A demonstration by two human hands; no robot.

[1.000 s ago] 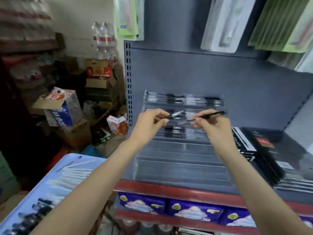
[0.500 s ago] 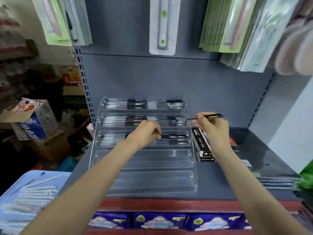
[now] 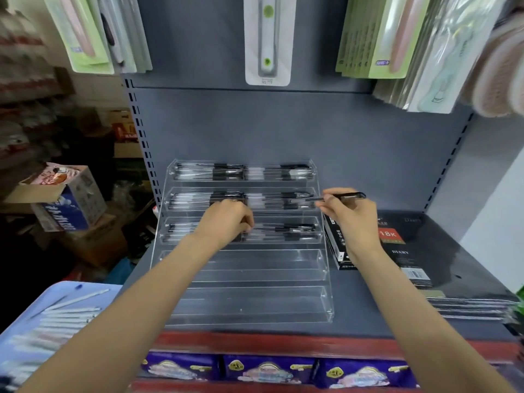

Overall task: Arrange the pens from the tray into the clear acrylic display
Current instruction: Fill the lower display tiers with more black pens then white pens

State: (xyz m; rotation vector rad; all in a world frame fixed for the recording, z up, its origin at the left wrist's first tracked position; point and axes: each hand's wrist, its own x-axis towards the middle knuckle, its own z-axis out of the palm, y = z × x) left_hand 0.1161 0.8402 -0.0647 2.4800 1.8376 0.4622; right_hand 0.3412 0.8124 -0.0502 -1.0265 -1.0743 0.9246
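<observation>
A clear acrylic display (image 3: 243, 279) with stepped tiers stands on the grey shelf. Its top three tiers hold black-capped pens; the two lower tiers hold none. My left hand (image 3: 226, 222) is at the third tier, fingers curled round the end of a pen (image 3: 283, 228) lying in that tier. My right hand (image 3: 348, 214) is just right of the display at second-tier height and pinches a black pen (image 3: 344, 196) held level. The light blue tray (image 3: 37, 330) with several pens lies at the lower left.
Black diary boxes (image 3: 397, 239) lie on the shelf right of the display. Packaged goods hang on the back panel above. Purple packets (image 3: 269, 370) fill the shelf below. Cardboard boxes (image 3: 62, 199) are stacked to the left.
The view swung right and steadied on the display. My left hand lowered its pen from mid-air into the third tier. My right hand drifted right, still holding its pen.
</observation>
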